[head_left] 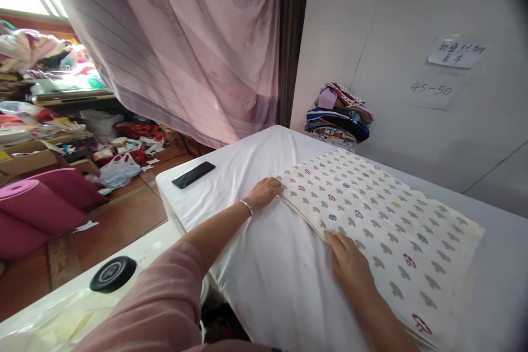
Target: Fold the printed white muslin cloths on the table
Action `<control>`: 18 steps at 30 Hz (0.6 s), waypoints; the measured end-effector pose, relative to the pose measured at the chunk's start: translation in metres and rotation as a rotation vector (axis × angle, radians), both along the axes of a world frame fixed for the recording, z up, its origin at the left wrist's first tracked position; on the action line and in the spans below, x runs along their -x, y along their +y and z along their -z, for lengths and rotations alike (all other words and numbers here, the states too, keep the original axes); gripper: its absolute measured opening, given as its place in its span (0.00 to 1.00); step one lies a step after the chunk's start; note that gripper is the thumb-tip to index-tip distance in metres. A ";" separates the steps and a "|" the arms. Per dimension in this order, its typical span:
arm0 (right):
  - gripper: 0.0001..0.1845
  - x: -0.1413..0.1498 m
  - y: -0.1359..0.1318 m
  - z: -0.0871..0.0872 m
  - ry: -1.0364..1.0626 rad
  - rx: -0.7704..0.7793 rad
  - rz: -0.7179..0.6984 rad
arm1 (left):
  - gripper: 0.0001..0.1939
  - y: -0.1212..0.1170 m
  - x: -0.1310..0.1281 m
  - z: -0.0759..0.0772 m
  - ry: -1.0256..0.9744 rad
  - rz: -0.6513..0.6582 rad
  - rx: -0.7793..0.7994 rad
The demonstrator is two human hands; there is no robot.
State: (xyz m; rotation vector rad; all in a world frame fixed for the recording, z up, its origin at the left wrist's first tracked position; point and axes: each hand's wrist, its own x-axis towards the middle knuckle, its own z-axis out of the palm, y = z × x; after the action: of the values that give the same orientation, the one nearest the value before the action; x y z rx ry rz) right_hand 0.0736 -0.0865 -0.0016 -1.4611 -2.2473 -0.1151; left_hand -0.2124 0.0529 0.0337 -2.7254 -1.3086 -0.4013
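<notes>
A white cloth printed with grey mushroom-like shapes and a few coloured ones lies folded flat on the white-covered table. At its far left corner, my left hand has its fingers closed on the cloth's edge; a silver bracelet circles that wrist. My right hand pinches the near edge of the same cloth, farther right. The undersides of both hands' grips are hidden.
A black phone lies on the table's left part. Folded clothes are stacked by the wall. At lower left, a round black object rests on another white surface. A pink rolled mat and a plastic bag lie on the floor.
</notes>
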 end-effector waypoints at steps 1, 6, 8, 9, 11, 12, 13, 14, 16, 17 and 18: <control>0.25 0.000 0.000 0.000 0.005 0.000 0.001 | 0.14 0.001 0.000 0.001 0.004 0.008 -0.005; 0.24 0.000 0.000 0.001 0.032 -0.036 0.002 | 0.13 0.004 0.002 0.004 0.012 0.050 -0.081; 0.24 -0.001 0.001 0.002 0.039 -0.045 -0.006 | 0.12 0.005 0.003 0.005 0.012 0.054 -0.120; 0.24 -0.001 0.001 0.002 0.041 -0.045 -0.011 | 0.12 0.005 0.003 0.005 0.010 0.049 -0.138; 0.24 -0.001 0.001 0.002 0.042 -0.041 -0.012 | 0.11 0.006 0.002 0.006 0.005 0.032 -0.166; 0.24 -0.001 0.001 0.002 0.040 -0.038 -0.009 | 0.11 0.006 0.001 0.006 0.003 0.021 -0.176; 0.23 -0.001 0.001 0.001 0.039 -0.035 -0.006 | 0.11 0.006 0.000 0.006 0.001 0.008 -0.185; 0.24 -0.001 0.001 0.001 0.038 -0.031 -0.004 | 0.10 0.007 -0.001 0.007 -0.001 -0.006 -0.192; 0.24 -0.001 0.001 0.000 0.038 -0.028 -0.009 | 0.10 0.007 -0.003 0.008 -0.003 -0.030 -0.200; 0.24 -0.001 0.001 0.000 0.040 -0.028 -0.015 | 0.09 0.007 -0.003 0.009 -0.002 -0.034 -0.198; 0.24 -0.001 0.001 0.000 0.041 -0.029 -0.020 | 0.09 0.007 -0.003 0.010 0.002 -0.031 -0.192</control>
State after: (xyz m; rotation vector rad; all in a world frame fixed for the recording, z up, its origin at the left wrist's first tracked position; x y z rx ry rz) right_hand 0.0748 -0.0857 -0.0013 -1.4131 -2.2180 -0.1107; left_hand -0.2093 0.0601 0.0241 -2.5442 -1.2407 -0.4942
